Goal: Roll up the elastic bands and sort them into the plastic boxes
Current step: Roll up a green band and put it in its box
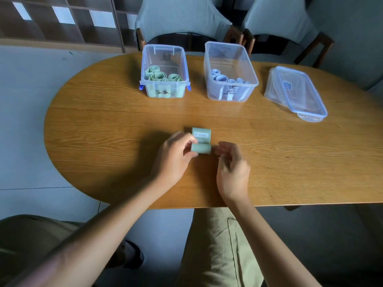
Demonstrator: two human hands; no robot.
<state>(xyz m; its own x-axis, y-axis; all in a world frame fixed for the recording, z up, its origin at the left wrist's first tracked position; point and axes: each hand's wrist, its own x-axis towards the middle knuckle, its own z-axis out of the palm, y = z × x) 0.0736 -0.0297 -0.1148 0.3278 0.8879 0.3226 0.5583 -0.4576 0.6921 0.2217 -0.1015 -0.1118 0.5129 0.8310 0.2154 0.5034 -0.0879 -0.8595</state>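
At table centre, one green band [201, 140] half rolled, your left hand [176, 157] pinching the roll, your right hand [232, 164] loose beside it, two open boxes behind, left box [164, 89] four green rolls, right box [230, 88] about four blue rolls, lids [298, 94] stacked far right.

On the table [103, 125], a half-rolled elastic band [201, 141] lies near the front edge, the left hand [176, 156] holding its roll, the right hand [232, 168] just beside it. Behind stand two plastic boxes, the left box [164, 88] and right box [230, 92] both holding rolled bands. Further right lie stacked lids [298, 94]. Two chairs [182, 19] stand behind the table.
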